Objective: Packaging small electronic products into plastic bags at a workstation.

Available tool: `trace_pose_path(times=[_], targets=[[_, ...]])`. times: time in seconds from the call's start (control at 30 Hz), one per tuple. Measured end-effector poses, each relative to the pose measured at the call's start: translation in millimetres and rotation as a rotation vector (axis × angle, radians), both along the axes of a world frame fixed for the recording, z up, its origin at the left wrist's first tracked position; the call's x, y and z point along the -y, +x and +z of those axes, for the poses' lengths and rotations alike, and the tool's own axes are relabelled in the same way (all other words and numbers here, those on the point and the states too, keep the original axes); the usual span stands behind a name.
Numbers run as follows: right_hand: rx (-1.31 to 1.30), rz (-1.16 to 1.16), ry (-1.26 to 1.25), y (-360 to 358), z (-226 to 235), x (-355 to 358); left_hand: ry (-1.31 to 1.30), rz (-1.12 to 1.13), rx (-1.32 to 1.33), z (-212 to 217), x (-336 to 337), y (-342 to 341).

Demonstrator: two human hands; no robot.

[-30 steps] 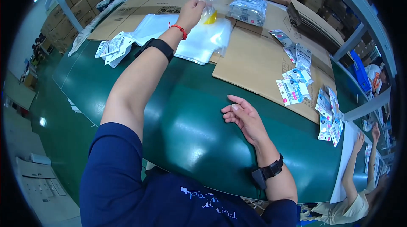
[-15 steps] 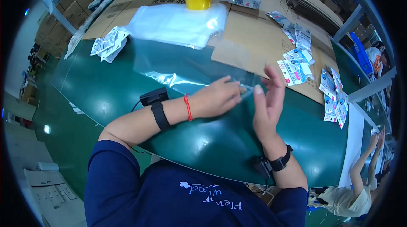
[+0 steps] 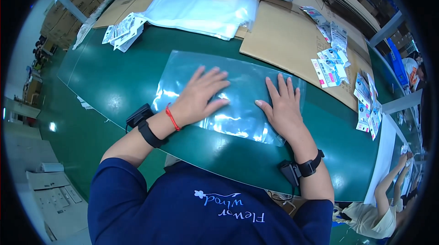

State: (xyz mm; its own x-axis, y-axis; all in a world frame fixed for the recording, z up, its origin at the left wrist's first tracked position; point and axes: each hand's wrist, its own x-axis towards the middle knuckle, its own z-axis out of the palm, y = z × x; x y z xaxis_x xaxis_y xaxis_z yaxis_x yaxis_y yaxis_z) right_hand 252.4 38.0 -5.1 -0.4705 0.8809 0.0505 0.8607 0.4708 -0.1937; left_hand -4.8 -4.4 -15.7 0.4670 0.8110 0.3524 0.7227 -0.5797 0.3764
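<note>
On the near side of the clear bag [image 3: 242, 94], the navy shirt [image 3: 192, 215] carries white and pale blue lettering with a small white flower mark. Beyond the bag, the far cardboard sheet [image 3: 137, 0] is marked with large dark characters and a numeral. To the right of the bag, blue-and-white packets [image 3: 333, 69] bear dark characters and pink label blocks; to its far left, white cards [image 3: 128, 30] bear dark print too small to read.
</note>
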Motion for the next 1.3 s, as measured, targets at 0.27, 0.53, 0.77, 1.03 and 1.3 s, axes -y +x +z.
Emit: trace_pose_path(times=[0.27, 0.53, 0.77, 1.03, 1.3], targets=[[0.163, -0.153, -0.088, 3.4, 13.6, -1.7, 0.0, 0.262, -0.235, -14.5, -35.1, -28.6], [0.142, -0.156, -0.092, 25.6, 13.0, -4.1, 0.017, 0.187, -0.247, -14.7, -63.3, -24.3], [0.017, -0.091, -0.046, 83.7, 3.0, 15.6, 0.006, 0.169, -0.258, -12.0, -63.3, -22.3], [-0.263, -0.092, 0.214, 154.7, 33.2, -7.0, -0.17, 0.179, -0.204, 12.2, -62.5, -20.6], [-0.066, -1.046, 0.525, 286.0, 46.1, -117.5, -0.017, -0.151, -0.161, 25.7, -28.9, 50.8]])
